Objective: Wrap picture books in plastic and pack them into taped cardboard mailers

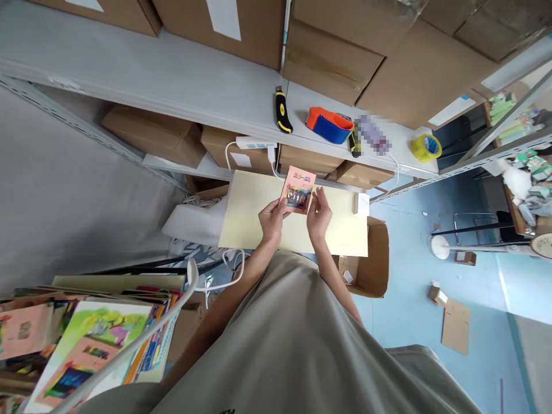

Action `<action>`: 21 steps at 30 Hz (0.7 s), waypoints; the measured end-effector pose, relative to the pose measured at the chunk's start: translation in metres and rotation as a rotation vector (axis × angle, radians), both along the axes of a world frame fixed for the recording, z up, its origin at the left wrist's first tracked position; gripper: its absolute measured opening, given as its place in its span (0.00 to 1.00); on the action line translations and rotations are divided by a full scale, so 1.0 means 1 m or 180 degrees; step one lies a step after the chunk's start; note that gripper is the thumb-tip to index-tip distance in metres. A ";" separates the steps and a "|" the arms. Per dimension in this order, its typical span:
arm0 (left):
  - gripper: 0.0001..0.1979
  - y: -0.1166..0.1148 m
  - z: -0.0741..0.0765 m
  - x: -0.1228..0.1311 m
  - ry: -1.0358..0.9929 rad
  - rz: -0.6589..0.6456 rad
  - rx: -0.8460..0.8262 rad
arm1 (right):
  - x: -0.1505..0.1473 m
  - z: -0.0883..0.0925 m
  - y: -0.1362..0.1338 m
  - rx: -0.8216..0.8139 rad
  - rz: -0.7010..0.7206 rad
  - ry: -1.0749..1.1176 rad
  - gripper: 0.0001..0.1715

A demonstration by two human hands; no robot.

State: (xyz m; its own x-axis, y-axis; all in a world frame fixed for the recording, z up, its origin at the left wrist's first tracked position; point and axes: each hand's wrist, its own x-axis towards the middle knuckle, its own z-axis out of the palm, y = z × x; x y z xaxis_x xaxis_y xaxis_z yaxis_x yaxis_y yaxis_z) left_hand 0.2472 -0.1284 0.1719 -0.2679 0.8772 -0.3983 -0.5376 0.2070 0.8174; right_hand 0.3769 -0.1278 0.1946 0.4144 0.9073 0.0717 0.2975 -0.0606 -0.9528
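A small pink booklet (298, 190) with a colourful picture and lettering on its cover is held up over a pale yellow board (254, 230). My left hand (272, 220) grips its lower left corner, thumb in front and fingers behind. Close by the booklet's right edge is my right hand (319, 217), its fingers slightly bent and apart; whether the fingertips touch the edge is hard to make out. A small white box (361, 203) stands at the board's right end.
On the grey shelf (172, 80) lie a utility knife (282, 110), an orange and blue tape dispenser (330, 125) and yellow tape (426, 148). Cartons (336, 63) line it. An open carton (374, 259) sits right of the board. Books (99, 328) and a white lamp arm (142, 339) are lower left.
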 end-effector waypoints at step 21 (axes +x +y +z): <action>0.34 0.003 -0.018 -0.044 0.0111 -0.0454 0.0249 | -0.036 0.005 0.003 -0.0107 0.0266 0.0360 0.35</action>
